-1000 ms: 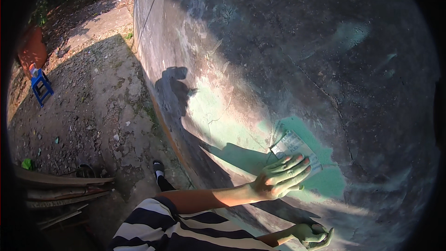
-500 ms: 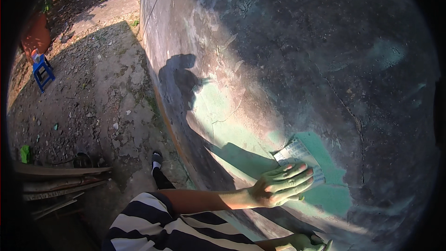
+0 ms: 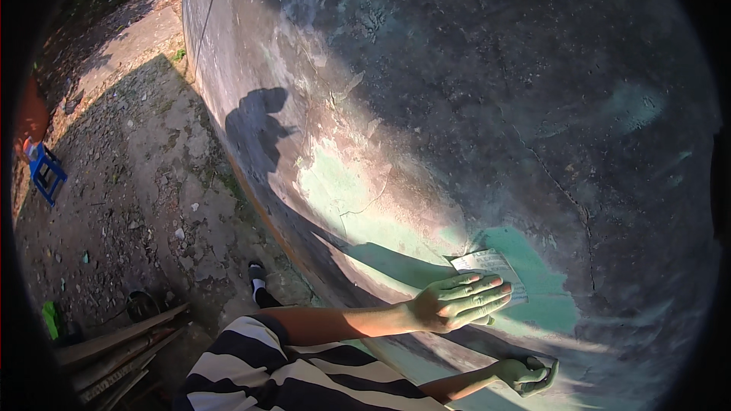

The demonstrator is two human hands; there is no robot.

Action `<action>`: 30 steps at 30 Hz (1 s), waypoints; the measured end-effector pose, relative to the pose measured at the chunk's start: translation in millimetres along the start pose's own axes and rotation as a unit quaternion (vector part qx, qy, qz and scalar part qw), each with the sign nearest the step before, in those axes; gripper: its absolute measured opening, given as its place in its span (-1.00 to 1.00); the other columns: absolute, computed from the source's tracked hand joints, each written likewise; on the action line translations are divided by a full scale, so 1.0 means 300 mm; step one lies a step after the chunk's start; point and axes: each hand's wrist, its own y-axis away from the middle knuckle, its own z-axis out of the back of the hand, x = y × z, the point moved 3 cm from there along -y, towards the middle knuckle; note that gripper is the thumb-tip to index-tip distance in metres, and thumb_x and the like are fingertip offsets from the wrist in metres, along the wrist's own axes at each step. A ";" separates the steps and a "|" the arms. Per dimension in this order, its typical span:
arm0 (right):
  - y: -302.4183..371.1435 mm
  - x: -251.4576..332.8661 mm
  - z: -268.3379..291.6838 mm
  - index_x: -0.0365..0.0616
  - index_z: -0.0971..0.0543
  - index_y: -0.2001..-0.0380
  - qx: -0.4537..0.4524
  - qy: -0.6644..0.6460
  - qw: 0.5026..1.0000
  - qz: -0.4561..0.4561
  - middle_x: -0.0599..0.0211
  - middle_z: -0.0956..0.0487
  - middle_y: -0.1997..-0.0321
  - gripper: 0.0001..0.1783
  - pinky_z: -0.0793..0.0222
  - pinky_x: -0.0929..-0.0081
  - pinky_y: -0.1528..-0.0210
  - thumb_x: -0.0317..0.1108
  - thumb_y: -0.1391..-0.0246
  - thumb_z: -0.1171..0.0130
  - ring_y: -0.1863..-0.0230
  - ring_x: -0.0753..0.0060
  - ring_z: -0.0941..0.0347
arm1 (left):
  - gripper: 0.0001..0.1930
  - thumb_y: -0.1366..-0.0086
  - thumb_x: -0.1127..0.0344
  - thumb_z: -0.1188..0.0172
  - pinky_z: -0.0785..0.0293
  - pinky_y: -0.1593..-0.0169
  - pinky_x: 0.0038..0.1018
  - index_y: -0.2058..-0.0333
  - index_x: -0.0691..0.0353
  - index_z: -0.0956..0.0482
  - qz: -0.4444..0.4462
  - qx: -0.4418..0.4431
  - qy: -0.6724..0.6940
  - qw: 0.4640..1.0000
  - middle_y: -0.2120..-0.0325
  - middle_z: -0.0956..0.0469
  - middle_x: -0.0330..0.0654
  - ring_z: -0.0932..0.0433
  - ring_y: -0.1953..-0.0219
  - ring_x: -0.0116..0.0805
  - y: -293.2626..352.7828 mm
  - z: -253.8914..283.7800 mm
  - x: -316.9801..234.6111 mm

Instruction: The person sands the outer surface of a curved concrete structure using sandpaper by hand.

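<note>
A folded, pale printed sheet of sandpaper (image 3: 487, 262) lies against a green patch (image 3: 525, 255) on a large, dark, weathered wall (image 3: 487, 53). My left hand (image 3: 461, 303) presses it there with long, straight fingers laid over it, so the sheet's lower part is hidden. Pale green dust coats the fingers. Lower on the right, my right hand (image 3: 527, 377) is near the wall with its fingers loosely bent and apart; nothing shows in it. I cannot tell whether it touches the surface. A second, sunlit green patch (image 3: 331, 183) has a thin crack by it.
A blue plastic stool (image 3: 48, 173) stands on the rough ground at far left, a small container on top. Wooden planks (image 3: 122, 342) lie at lower left, near a bright green object (image 3: 51, 320). My shoe (image 3: 257, 271) is beside the wall's base. Cracks run down the wall.
My left hand and the sandpaper have slid slightly down the green patch. My right hand has risen and come further into view. The whole view has shifted a little.
</note>
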 end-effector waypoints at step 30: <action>0.504 0.482 -0.221 -0.51 -0.55 0.23 0.038 -0.094 0.995 -0.004 0.30 -0.40 0.68 -0.62 -0.14 0.59 0.59 -0.28 -0.29 0.01 0.78 0.55 -0.19 | -0.52 -0.37 0.38 0.00 -0.21 -0.36 -0.04 -0.19 0.55 -0.39 0.140 -0.104 -0.051 0.983 -0.26 -0.33 0.27 -0.25 -0.35 0.24 -0.176 0.576 0.986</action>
